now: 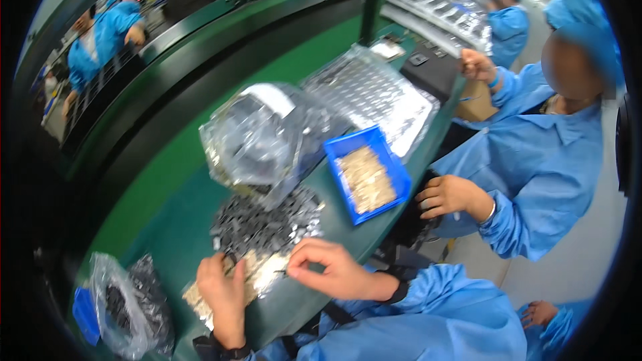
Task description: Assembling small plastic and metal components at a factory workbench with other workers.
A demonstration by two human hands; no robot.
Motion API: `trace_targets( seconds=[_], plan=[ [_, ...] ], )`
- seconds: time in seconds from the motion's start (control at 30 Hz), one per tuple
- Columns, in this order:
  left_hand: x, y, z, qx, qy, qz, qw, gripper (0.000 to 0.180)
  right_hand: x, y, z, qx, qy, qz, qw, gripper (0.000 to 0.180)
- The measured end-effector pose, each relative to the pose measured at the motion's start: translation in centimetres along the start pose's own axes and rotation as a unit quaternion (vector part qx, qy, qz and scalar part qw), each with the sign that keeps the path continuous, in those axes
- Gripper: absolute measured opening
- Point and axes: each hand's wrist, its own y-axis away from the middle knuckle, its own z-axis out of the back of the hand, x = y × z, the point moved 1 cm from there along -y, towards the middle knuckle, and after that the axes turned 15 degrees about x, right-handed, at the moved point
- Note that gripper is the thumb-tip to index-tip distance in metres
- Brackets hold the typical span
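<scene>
My left hand (222, 293) is at the lower edge of a pile of small dark flat parts (267, 220). Its thumb and fingers close around a small dark part (229, 264), partly covered by the fingers. To its right, my right hand (334, 273) has thumb and index finger pinched together; what sits at their tips is too small to make out. Between and below the hands lie small beige pieces (257, 273), some shining in the light, and more are spread under and left of my left hand. Each wrist wears a black band.
A blue bin (399, 172) of beige pieces stands to the right, near the bench edge. Behind the dark pile sits a clear plastic bag (251, 137), beside a wrapped clear tray (374, 90). Bagged dark parts (150, 294) lie at lower left. A co-worker (528, 167) sits close at right.
</scene>
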Motion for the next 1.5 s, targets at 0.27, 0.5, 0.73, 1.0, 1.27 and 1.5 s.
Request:
trace_targets(
  seconds=[0.27, 0.5, 0.73, 1.0, 1.27, 1.5],
  plan=[
    [-0.6, -0.3, -1.1, -0.028, -0.014, -0.06, 0.998, 0.019, -0.3, 0.4, 0.5, -0.017, -0.005, -0.009, 1.0, 0.009],
    [-0.8, -0.5, -1.6, -0.036, -0.015, -0.056, 0.998, 0.019, -0.5, 0.4, 0.8, -0.012, -0.016, -0.004, 1.0, 0.009],
    [0.9, 0.1, -2.4, -0.051, 0.035, -0.118, 0.991, 0.017, -0.5, 0.5, 0.2, -0.022, -0.013, 0.013, 1.0, 0.008],
    [-3.6, 3.0, 3.9, -0.01, 0.529, 0.04, 0.848, 0.019, -0.1, 0.2, -0.5, -0.021, -0.087, 0.034, 0.995, 0.005],
    [-6.3, 5.8, 4.2, 0.143, 0.789, 0.09, 0.59, 0.024, 0.8, 0.8, -2.1, 0.009, -0.356, 0.015, 0.934, 0.005],
    [-5.9, 7.3, 3.3, 0.075, 0.762, 0.075, 0.639, 0.028, 0.9, 0.9, -4.1, 0.041, -0.356, -0.015, 0.933, 0.005]
  ],
)
